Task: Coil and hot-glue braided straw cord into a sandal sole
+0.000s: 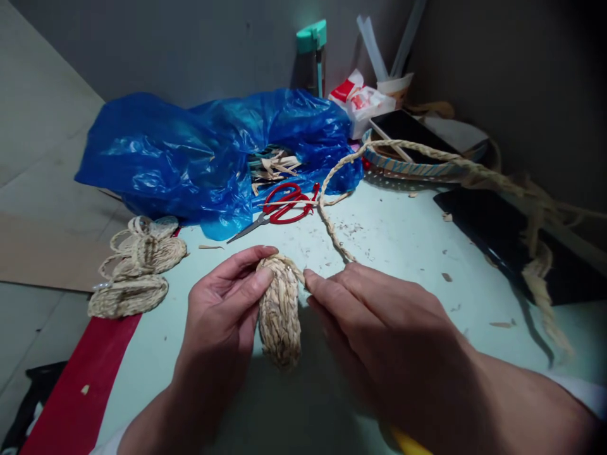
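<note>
An oval coil of braided straw (281, 319), shaped like a small sole, is pinched at its upper end between the thumb and fingers of my left hand (227, 297). At the coil's upper right edge, my right hand (374, 316) is closed around the straw braid (334, 237). From my right hand the braid loops up and away to the right, its far end frayed into loose strands. The tips of most right fingers are hidden under the hand. Beyond the coil lie red-handled scissors (287, 205), blades pointing left, with a thin straw strand across the handles.
Several small woven straw slippers (149, 253) sit at the table's left edge by a red strip (90, 373). A blue plastic bag (190, 151) holding straw lies at the back. A phone (422, 136) rests on a round basket (403, 165); a black flat object (502, 246) lies right.
</note>
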`<state>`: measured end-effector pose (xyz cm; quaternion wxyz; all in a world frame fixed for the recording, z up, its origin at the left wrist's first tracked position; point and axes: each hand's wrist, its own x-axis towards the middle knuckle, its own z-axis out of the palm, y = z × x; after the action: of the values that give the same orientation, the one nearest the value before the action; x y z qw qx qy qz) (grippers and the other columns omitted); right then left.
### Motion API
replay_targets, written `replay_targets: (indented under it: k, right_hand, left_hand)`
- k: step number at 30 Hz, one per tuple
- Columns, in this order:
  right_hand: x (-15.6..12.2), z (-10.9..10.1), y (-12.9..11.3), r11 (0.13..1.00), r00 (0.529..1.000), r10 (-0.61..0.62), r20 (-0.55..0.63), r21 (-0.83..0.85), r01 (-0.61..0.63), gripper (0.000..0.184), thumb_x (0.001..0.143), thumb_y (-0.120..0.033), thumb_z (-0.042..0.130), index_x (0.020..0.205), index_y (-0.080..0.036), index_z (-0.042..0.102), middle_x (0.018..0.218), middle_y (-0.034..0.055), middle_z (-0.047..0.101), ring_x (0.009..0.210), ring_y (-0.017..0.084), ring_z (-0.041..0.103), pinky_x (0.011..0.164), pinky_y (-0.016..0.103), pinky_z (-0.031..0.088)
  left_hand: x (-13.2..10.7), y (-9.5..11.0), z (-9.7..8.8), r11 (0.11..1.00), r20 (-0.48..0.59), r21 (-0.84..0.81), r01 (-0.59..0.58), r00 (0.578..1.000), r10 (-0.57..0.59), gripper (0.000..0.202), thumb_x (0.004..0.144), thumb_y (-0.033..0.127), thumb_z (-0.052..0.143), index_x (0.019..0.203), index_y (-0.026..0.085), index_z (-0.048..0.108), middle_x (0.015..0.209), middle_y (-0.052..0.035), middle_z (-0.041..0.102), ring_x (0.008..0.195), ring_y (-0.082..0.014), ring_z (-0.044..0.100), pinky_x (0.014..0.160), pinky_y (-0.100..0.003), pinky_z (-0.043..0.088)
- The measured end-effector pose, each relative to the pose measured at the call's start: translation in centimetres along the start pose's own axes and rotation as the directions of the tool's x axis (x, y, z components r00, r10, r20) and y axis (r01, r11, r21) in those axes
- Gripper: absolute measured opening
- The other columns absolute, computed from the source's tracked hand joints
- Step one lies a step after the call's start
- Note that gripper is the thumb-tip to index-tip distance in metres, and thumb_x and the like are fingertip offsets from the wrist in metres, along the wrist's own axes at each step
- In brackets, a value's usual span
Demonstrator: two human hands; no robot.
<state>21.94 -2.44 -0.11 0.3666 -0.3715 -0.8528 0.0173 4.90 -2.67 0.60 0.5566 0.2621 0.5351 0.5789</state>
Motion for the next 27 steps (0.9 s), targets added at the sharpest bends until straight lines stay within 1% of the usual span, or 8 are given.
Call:
replay_targets:
  k: [4, 7, 10, 13, 17, 21, 24, 27]
  right_hand:
    - [0.1, 0.3, -0.3, 1.0, 1.0, -0.008, -0.009, -0.003, 0.008, 0.027, 0.089, -0.004, 0.05, 0.101, -0.002, 0.074, 0.068, 0.0046, 0.064, 0.059, 0.02, 0.054, 0.053, 0.034, 0.043]
    - [0.2, 0.4, -0.4, 0.999, 0.999, -0.045, -0.023, -0.009, 0.045, 0.03, 0.088, -0.001, 0.049, 0.104, 0.002, 0.074, 0.071, 0.0069, 0.067, 0.061, 0.021, 0.055, 0.058, 0.033, 0.047]
    - [0.1, 0.6, -0.6, 0.998, 0.998, -0.057, 0.004, -0.023, 0.057, 0.034, 0.087, 0.0, 0.048, 0.11, 0.003, 0.072, 0.08, 0.0098, 0.071, 0.067, 0.022, 0.06, 0.065, 0.034, 0.052]
    - [-0.1, 0.7, -0.8, 1.0, 0.997, -0.025, 0.07, 0.008, 0.025, 0.038, 0.089, -0.004, 0.049, 0.12, 0.004, 0.069, 0.089, 0.0111, 0.073, 0.073, 0.022, 0.063, 0.072, 0.034, 0.055]
    - [-0.3, 0.6, -1.1, 0.997, 0.992, 0.032, 0.12, 0.072, -0.041, 0.042, 0.094, -0.009, 0.044, 0.129, 0.005, 0.065, 0.097, 0.0124, 0.075, 0.082, 0.023, 0.067, 0.081, 0.034, 0.058]
    - [-0.4, 0.4, -1.2, 0.986, 0.981, 0.071, 0.179, 0.137, -0.096, 0.048, 0.093, -0.01, 0.039, 0.134, 0.004, 0.061, 0.106, 0.0134, 0.076, 0.09, 0.023, 0.071, 0.084, 0.035, 0.062]
    - [-0.5, 0.5, -1.3, 0.986, 0.978, 0.078, 0.191, 0.132, -0.105, 0.051, 0.092, -0.009, 0.036, 0.135, 0.006, 0.059, 0.116, 0.0156, 0.076, 0.098, 0.024, 0.073, 0.087, 0.035, 0.063]
    - [-0.5, 0.8, -1.6, 0.99, 0.983, 0.053, 0.177, 0.118, -0.074, 0.054, 0.088, -0.006, 0.033, 0.132, 0.01, 0.059, 0.115, 0.0193, 0.075, 0.101, 0.025, 0.073, 0.089, 0.036, 0.063]
  left_hand:
    - [0.0, -0.1, 0.1, 1.0, -0.017, 0.005, -0.026, 1.0, 0.026, 0.022, 0.068, 0.017, 0.088, 0.089, 0.018, 0.082, 0.073, -0.002, 0.072, 0.061, -0.0094, 0.066, 0.057, -0.013, 0.056]
    - [0.3, -0.3, -0.4, 0.998, -0.002, 0.043, -0.045, 0.999, 0.046, 0.025, 0.07, 0.021, 0.088, 0.094, 0.02, 0.082, 0.077, -0.0022, 0.074, 0.066, -0.0109, 0.069, 0.06, -0.014, 0.057]
    - [0.6, -0.6, -0.8, 0.995, 0.01, 0.067, -0.07, 0.998, 0.07, 0.026, 0.071, 0.024, 0.088, 0.096, 0.022, 0.082, 0.08, -0.0026, 0.075, 0.068, -0.0117, 0.07, 0.063, -0.015, 0.058]
    - [0.7, -0.6, -0.7, 0.996, 0.016, 0.049, -0.078, 0.997, 0.077, 0.028, 0.069, 0.024, 0.089, 0.096, 0.023, 0.082, 0.081, -0.0032, 0.076, 0.07, -0.0122, 0.07, 0.062, -0.015, 0.058]
    - [0.5, -0.6, -0.1, 0.995, -0.037, 0.019, -0.094, 0.995, 0.094, 0.022, 0.072, 0.02, 0.085, 0.094, 0.02, 0.082, 0.083, -0.0037, 0.077, 0.07, -0.0109, 0.07, 0.063, -0.014, 0.057]
    - [0.5, -0.6, 0.1, 0.991, -0.035, -0.018, -0.136, 0.99, 0.135, 0.018, 0.073, 0.015, 0.082, 0.091, 0.019, 0.081, 0.087, -0.0038, 0.077, 0.074, -0.0126, 0.071, 0.067, -0.016, 0.059]
    - [0.7, -0.7, 0.0, 0.989, -0.035, -0.033, -0.146, 0.989, 0.145, 0.017, 0.075, 0.015, 0.081, 0.091, 0.019, 0.081, 0.087, -0.0042, 0.077, 0.075, -0.0127, 0.071, 0.068, -0.017, 0.059]
    - [0.7, -0.7, 0.1, 0.987, -0.04, -0.057, -0.148, 0.988, 0.146, 0.016, 0.076, 0.013, 0.079, 0.091, 0.018, 0.08, 0.085, -0.0039, 0.076, 0.074, -0.0119, 0.071, 0.068, -0.017, 0.059]
